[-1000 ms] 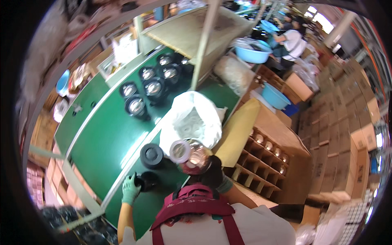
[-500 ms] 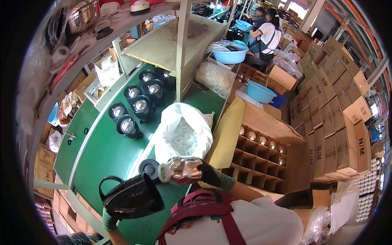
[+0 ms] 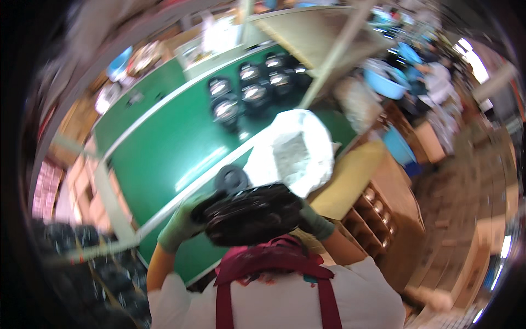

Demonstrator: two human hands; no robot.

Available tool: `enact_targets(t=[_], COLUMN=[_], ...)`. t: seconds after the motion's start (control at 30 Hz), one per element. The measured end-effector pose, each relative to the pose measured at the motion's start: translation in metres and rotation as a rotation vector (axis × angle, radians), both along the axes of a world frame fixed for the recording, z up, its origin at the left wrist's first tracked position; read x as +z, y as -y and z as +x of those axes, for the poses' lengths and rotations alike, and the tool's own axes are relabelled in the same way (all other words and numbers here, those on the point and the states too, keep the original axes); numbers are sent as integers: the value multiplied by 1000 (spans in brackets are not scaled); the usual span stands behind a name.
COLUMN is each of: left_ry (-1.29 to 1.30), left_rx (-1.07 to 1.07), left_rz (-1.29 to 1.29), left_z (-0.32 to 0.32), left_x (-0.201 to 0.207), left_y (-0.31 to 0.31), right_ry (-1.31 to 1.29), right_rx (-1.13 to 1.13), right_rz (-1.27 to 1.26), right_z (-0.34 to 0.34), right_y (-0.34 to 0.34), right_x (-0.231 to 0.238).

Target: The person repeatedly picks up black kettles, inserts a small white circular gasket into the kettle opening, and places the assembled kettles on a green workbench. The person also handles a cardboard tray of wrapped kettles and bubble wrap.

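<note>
A glossy black jug (image 3: 252,214) lies sideways between my two gloved hands, low in front of my chest. At its left end, by the handle, my left hand (image 3: 183,222) in a grey-green glove is closed on it. My right hand (image 3: 315,220) is closed against the other end, its fingers mostly hidden by the jug and blurred. The silvery glass liner is out of sight; whether it is inside the jug cannot be seen. Just beyond the jug sits a round black ring-shaped part (image 3: 231,179) on the bench edge.
A white bag (image 3: 320,159) of pale rings stands ahead on the green bench (image 3: 159,159). Several black jugs with silvery tops (image 3: 255,93) stand behind it. At right is a divided carton (image 3: 356,227) holding silvery liners. A post (image 3: 339,52) rises beyond; another person (image 3: 438,82) sits far right.
My hands have come together around the jug, which moved right and turned. The silvery liner in my right hand has gone from sight. My view has swung left and blurred.
</note>
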State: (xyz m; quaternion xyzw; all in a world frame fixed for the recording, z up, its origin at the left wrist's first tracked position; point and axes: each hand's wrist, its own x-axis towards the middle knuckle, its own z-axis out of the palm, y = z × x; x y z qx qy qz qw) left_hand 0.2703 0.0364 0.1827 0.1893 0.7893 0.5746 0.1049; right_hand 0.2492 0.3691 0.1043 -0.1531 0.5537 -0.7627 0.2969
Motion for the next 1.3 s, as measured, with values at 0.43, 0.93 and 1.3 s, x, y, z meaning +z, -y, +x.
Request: enact_targets(t=[0.43,0.93,1.3], left_ry=[148,501,738], left_rx=[493,834,860], left_rz=[166,-623,-641], left_z=[16,172,229], left_x=[-70,-213,-231], left_y=[83,144,26], right_ry=[233,-1771,-1581], right_rx=[88,-50,289], right_rz=[-181,890,695], right_z=[-70,-331,-269], right_y=[99,349,292], right_x=[10,-94,-111])
